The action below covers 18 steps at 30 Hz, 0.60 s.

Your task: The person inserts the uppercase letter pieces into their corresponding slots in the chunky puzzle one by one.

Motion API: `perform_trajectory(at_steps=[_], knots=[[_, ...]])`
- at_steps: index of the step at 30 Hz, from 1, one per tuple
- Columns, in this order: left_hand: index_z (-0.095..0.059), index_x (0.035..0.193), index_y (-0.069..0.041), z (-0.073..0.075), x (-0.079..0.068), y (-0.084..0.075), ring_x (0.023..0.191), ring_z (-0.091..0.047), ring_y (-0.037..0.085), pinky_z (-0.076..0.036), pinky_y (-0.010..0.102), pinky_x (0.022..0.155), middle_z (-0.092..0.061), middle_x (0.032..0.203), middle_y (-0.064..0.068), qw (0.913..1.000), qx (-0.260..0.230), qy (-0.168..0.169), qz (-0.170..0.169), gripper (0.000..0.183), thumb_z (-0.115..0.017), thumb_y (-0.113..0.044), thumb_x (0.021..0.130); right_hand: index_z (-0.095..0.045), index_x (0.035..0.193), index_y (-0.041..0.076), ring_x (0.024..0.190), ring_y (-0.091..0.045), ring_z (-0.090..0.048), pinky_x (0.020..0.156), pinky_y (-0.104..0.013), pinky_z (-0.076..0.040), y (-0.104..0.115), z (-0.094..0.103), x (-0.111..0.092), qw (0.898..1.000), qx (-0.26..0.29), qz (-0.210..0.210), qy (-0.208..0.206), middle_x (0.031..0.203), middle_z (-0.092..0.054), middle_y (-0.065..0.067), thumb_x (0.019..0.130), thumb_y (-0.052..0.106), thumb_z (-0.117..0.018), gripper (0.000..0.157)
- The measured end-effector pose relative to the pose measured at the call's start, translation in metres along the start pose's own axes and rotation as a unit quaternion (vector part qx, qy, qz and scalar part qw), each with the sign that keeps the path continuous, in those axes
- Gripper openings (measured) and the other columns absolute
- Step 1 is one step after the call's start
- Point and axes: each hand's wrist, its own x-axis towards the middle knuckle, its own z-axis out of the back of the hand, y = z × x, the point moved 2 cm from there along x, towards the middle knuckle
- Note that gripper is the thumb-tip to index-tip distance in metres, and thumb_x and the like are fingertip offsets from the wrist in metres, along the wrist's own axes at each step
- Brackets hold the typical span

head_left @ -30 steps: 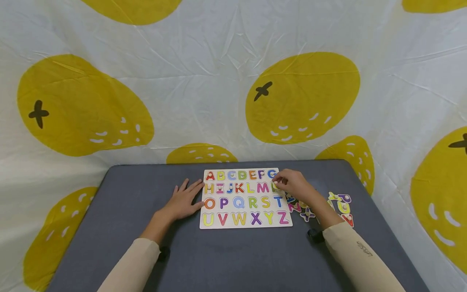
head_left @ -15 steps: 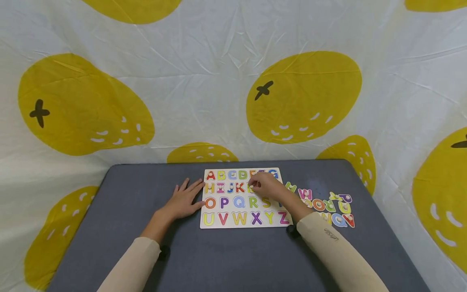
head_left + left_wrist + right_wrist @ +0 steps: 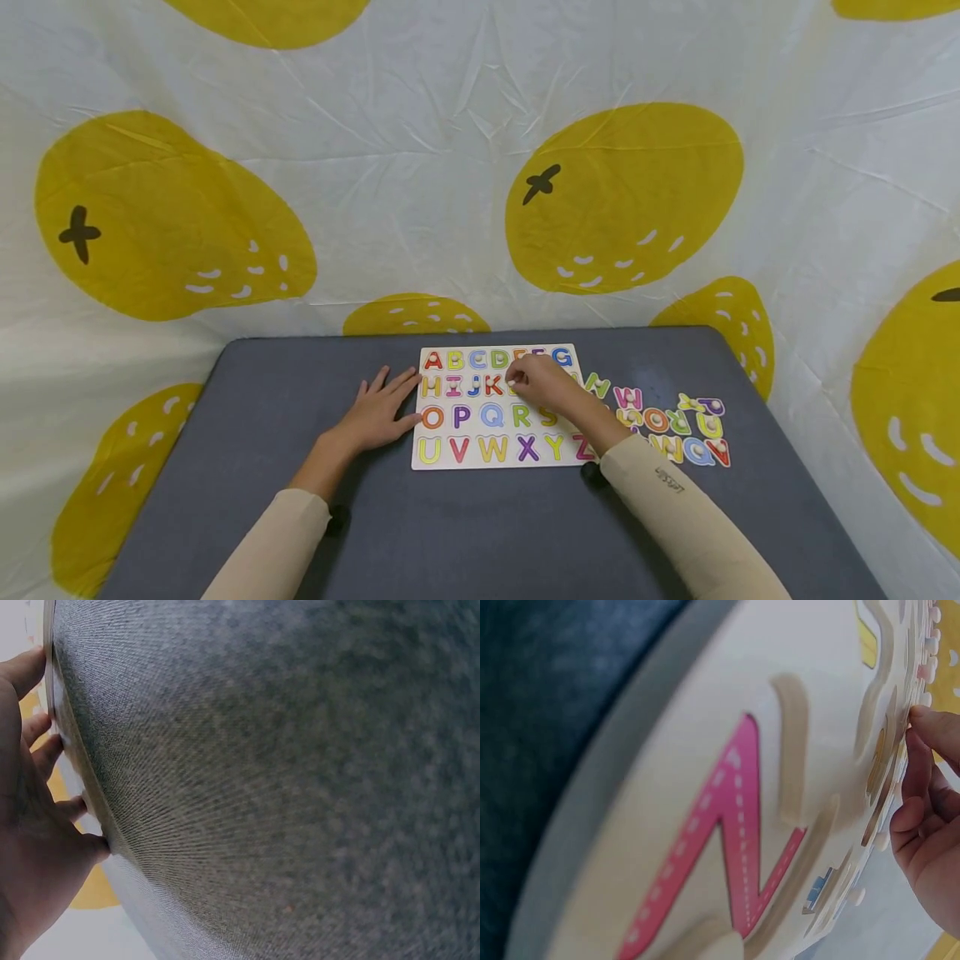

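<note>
A pale wooden alphabet board lies on the grey table, with coloured letter recesses in rows. Knobbed letters fill much of its upper part. My left hand is spread at the board's left side, its fingertips touching that edge; the left wrist view has the same hand along the board's rim. Over the L place in the second row, my right hand pinches a letter puzzle piece by its white knob. Most of that piece is hidden beneath the fingers. The right wrist view has thumb and finger of the right hand together at the board's surface.
Several loose knobbed letters lie right of the board, among them a pink M-like piece, an orange O, a blue Q and a red V. Behind the table hangs a white cloth with yellow fruit shapes.
My right hand has moved left across the board from beside the G and N places to the L place, then shifted only slightly. The left hand has stayed put.
</note>
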Motion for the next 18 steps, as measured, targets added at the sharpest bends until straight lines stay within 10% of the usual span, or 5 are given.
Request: perform_trajectory(at_steps=[18], knots=[[-0.031, 0.164, -0.018, 0.002, -0.002, -0.003, 0.157, -0.013, 0.049, -0.012, 0.079, 0.117, -0.028, 0.171, 0.006, 1.0000, 0.000, -0.003, 0.002, 0.076, -0.060, -0.050, 0.101, -0.076, 0.113, 0.006, 0.080, -0.013, -0.055, 0.072, -0.030, -0.048, -0.009, 0.026, -0.027, 0.999, 0.032, 0.006, -0.017, 0.094, -0.068, 0.000, 0.097, 0.011, -0.070, 0.018]])
